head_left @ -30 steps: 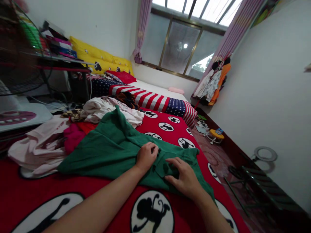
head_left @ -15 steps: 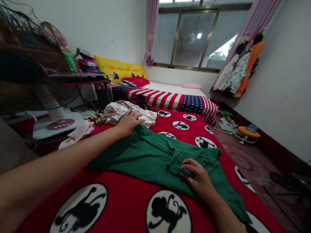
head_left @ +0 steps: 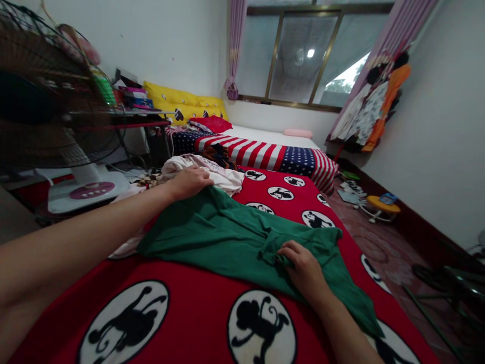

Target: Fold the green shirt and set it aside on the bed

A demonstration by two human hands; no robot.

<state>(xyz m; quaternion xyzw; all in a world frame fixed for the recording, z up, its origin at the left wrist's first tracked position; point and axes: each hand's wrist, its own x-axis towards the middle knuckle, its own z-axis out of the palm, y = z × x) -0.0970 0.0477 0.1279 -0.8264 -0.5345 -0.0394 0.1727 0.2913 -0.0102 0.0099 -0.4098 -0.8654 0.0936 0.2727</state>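
Observation:
A green shirt (head_left: 227, 237) lies spread on a red blanket (head_left: 182, 308) printed with black monkey circles. My left hand (head_left: 189, 181) reaches far out and is closed on the shirt's far edge, beside a pile of white and pink clothes (head_left: 200, 169). My right hand (head_left: 303, 268) rests nearer me on the shirt's collar area, fingers curled and pinching a fold of the green fabric.
A standing fan (head_left: 56, 101) is at the left with its white base (head_left: 87, 189) by the bed. Beyond lie a stars-and-stripes blanket (head_left: 265, 154), yellow pillows (head_left: 178, 98) and a window. Clothes hang at the right wall (head_left: 375, 106). A yellow stool (head_left: 381, 205) stands on the floor.
My left hand went from the shirt's middle out to its far edge and closed on it. My right hand stayed on the collar area and curled into the fabric. The view swung left.

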